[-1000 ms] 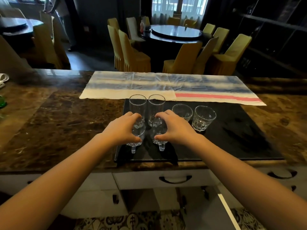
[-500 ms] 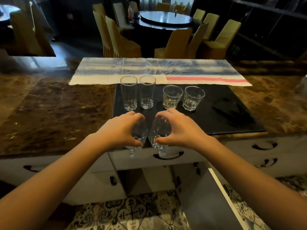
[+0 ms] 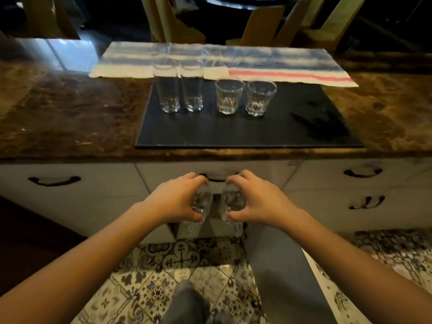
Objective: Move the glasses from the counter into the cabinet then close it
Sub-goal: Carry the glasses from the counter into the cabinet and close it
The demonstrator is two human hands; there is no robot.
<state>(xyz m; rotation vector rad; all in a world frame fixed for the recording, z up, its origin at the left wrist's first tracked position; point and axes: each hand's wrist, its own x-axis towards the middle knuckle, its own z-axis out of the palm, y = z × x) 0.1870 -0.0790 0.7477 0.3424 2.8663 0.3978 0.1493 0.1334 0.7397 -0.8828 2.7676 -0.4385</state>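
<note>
**Q:** So, what is the state of both grips?

**Me:** Left grip [image 3: 174, 202] is curled round the bowl of one small stemmed glass [image 3: 201, 202]. Right grip [image 3: 257, 203] is curled round its twin [image 3: 233, 202]. Both glasses hang in the air below the edge of the surface [image 3: 70, 113], in front of the drawer handle [image 3: 217, 179]. The bowls are close together; I cannot tell if they touch.

**Q:** And the other glasses?

**Me:** Four stand on the black mat [image 3: 233, 133]: two tall glasses [image 3: 167, 92] at left and two short tumblers [image 3: 229, 97] at right, near the striped cloth [image 3: 280, 61]. My judgement is that this is the first pair, bound for the cabinet opening [image 3: 214, 224].

**Q:** What are the risks from here?

**Me:**
1. If my wrists drift inward, the bowls knock together, and thin glass may chip.
2. The stems jut below my fingers, half hidden, so a foot could strike the cabinet frame on the way in.
3. The open door [image 3: 280, 265] stands at my right, and my right forearm could bump it.
4. The bowls are smooth and I hold them from above, so a slack grip would drop one on the tiled floor [image 3: 187, 265].
</note>
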